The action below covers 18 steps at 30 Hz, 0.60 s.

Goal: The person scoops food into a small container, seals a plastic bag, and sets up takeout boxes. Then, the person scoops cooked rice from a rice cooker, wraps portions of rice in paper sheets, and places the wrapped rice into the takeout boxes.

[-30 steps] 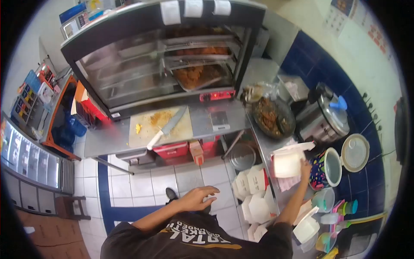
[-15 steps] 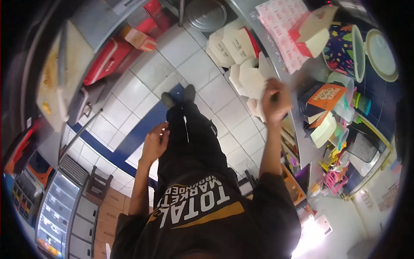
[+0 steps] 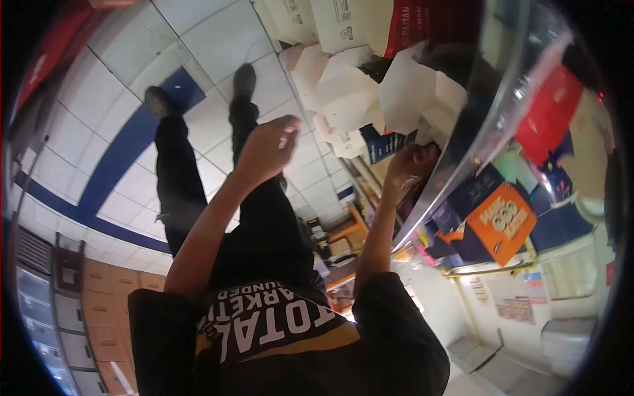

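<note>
My left hand (image 3: 269,146) hangs in front of my legs, its fingers curled in and nothing visible in them. Below the counter edge, my right hand (image 3: 409,166) is at the lower shelf with its fingers bent; what they hold, if anything, is hidden. A dark blue carton (image 3: 384,146) lies just beside its fingertips. Above it are open white cartons (image 3: 347,99), several of them nested or stacked, and a red and white carton (image 3: 404,26).
The metal counter edge (image 3: 456,168) slants close to my right hand. On the counter stand an orange and dark blue box (image 3: 502,221) and a red carton (image 3: 549,112). Brown boxes (image 3: 105,310) are stacked at the lower left, beyond the tiled floor (image 3: 119,59).
The view has turned down and toward the shelf. My right hand has gone from the white carton on the counter to below its edge. My left hand's fingers, spread earlier, are now curled.
</note>
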Motion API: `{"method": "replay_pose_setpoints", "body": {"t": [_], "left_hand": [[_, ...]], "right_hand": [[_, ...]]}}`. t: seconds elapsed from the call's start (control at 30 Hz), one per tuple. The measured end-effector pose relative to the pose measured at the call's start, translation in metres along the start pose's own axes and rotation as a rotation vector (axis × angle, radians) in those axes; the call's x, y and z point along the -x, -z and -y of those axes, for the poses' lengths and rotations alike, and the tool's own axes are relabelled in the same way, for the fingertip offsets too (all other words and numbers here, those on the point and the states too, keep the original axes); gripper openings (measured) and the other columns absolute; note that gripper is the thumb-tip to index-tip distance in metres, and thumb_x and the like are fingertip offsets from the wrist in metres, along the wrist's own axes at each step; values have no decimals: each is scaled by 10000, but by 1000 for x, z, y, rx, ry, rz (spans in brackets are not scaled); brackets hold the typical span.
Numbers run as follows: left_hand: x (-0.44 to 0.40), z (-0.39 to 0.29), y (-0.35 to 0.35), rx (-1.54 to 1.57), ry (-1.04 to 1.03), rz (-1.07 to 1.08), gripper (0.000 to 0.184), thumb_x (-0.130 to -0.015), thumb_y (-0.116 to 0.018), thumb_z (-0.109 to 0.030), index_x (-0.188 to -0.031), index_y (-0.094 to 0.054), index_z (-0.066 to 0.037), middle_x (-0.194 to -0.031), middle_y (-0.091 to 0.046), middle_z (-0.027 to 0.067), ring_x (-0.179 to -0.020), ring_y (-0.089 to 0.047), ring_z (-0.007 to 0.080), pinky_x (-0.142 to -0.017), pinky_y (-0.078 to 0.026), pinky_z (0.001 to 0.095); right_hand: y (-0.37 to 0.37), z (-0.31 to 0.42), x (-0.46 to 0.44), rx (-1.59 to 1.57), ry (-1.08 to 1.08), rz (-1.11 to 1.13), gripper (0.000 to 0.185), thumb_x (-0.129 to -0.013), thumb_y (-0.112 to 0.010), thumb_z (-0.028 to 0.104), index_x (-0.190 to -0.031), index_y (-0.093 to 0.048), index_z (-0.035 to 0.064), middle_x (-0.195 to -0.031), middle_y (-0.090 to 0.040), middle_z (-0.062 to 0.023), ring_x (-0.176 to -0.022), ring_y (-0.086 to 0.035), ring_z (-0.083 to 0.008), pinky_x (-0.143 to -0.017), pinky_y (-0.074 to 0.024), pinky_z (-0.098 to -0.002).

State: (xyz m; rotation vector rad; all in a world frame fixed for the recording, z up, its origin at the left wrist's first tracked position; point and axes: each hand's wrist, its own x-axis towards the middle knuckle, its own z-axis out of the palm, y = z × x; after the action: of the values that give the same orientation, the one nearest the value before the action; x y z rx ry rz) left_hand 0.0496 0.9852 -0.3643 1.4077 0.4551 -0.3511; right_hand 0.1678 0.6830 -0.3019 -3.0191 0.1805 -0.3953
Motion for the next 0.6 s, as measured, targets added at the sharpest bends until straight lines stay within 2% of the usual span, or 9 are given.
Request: {"method": "replay_pose_setpoints", "body": {"t": [0.07, 0.17, 0.2, 0.27, 0.3, 0.33, 0.4, 0.47, 0.6], "left_hand": [[-35, -15, -54, 178, -33, 57, 184, -968, -589, -51, -1134, -619, 22, -971, -726, 169, -894, -734, 243, -756, -594, 341], [-86, -53, -116, 400, -114, 99, 230, -955, -620, -86, -1147, -610, 41, -987, -724, 203, -893, -738, 270, -822, -600, 363], [-101, -66, -127, 419, -160, 105, 228, -944, -619, -73, -1136, -613, 51, -971, -719, 228, -891, -738, 287, -809, -598, 368], [-128, -82, -149, 481, -173, 112, 277, -916, -650, -82, -1156, -619, 52, -960, -718, 240, -922, -736, 310, -812, -592, 380], [-140, -90, -159, 512, -189, 102, 277, -916, -650, -82, -1156, -619, 52, -960, -718, 240, -922, -736, 310, -812, -592, 380], [-151, -97, -168, 541, -207, 85, 311, -903, -670, -102, -1173, -623, 47, -960, -719, 242, -933, -732, 323, -819, -586, 393], [-169, -109, -185, 592, -239, 62, 346, -890, -689, -123, -1189, -628, 42, -961, -721, 244, -945, -728, 336, -825, -581, 407], [-180, -120, -203, 562, -220, 76, 404, -868, -721, -172, -1206, -634, 34, -972, -719, 246, -947, -721, 357, -840, -573, 431], [-195, -127, -223, 537, -206, 82, 370, -858, -717, -158, -1178, -650, 13, -955, -720, 239, -899, -714, 380, -824, -569, 448]], "right_hand": [[1, -1, -33, 116, 10, -82, 552, -917, -675, 212, -1356, -477, -58, -1190, -593, -236, -983, -639, -368, -819, -550, -423], [-8, 2, -70, 293, 372, -293, 651, -924, -693, 336, -1387, -451, -52, -1245, -569, -274, -1082, -607, -439, -944, -512, -482], [-11, 5, -80, 304, 407, -300, 651, -924, -693, 336, -1387, -451, -52, -1245, -569, -274, -1082, -607, -439, -944, -512, -482], [-10, 9, -93, 287, 418, -149, 492, -954, -661, 226, -1331, -521, -57, -1251, -582, -285, -1135, -605, -423, -1011, -462, -499], [-12, 7, -96, 236, 384, -124, 458, -957, -665, 224, -1328, -541, -14, -1247, -593, -243, -1097, -621, -391, -981, -487, -462], [-12, 7, -98, 246, 412, -138, 458, -957, -665, 224, -1328, -541, -14, -1247, -593, -243, -1097, -621, -391, -981, -487, -462], [-12, 8, -103, -146, 185, -39, 473, -943, -673, 250, -1326, -554, 0, -1271, -608, -151, -1144, -609, -279, -972, -489, -381], [-10, -3, -114, -203, 214, 10, 463, -940, -670, 240, -1320, -560, -1, -1265, -612, -151, -1142, -611, -275, -966, -491, -380], [-4, -11, -130, -228, 261, 71, 444, -933, -664, 221, -1306, -572, -2, -1254, -620, -150, -1137, -615, -268, -954, -496, -379]]}}
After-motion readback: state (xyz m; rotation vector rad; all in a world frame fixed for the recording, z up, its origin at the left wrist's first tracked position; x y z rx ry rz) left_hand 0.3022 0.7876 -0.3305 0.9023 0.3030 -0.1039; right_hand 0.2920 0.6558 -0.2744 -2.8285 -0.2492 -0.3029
